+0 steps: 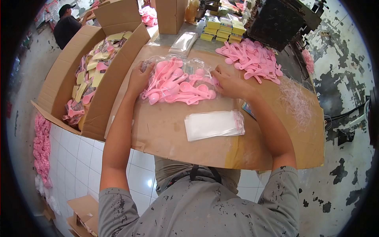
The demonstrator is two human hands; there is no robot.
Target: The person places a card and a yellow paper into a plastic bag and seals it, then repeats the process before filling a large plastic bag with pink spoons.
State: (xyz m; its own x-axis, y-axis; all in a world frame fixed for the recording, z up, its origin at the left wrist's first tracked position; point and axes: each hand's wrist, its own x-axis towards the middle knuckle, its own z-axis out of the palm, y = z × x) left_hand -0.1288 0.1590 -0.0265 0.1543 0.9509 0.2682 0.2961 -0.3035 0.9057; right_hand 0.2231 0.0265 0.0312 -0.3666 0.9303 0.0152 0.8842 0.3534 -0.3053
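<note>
A clear plastic bag of pink spoons (173,85) lies on the cardboard-covered table in front of me. My left hand (140,77) grips the bag's left side, with its fingers curled over the film. At the right end, my right hand (229,82) is closed, pinching the plastic near its edge. Several pink measuring-type spoons with round bowls show through the film. Just below the bag sits a stack of clear plastic sleeves (213,125). Beyond my right hand is a loose heap of pink spoons (252,59).
At left stands an open cardboard box (114,79) full of packed spoons and yellow cards. Farther back are more clear sleeves (184,42), stacks of yellow cards (224,27) and a dark machine (276,23). Plastic shreds (296,100) lie at right. Another person (67,27) is at upper left.
</note>
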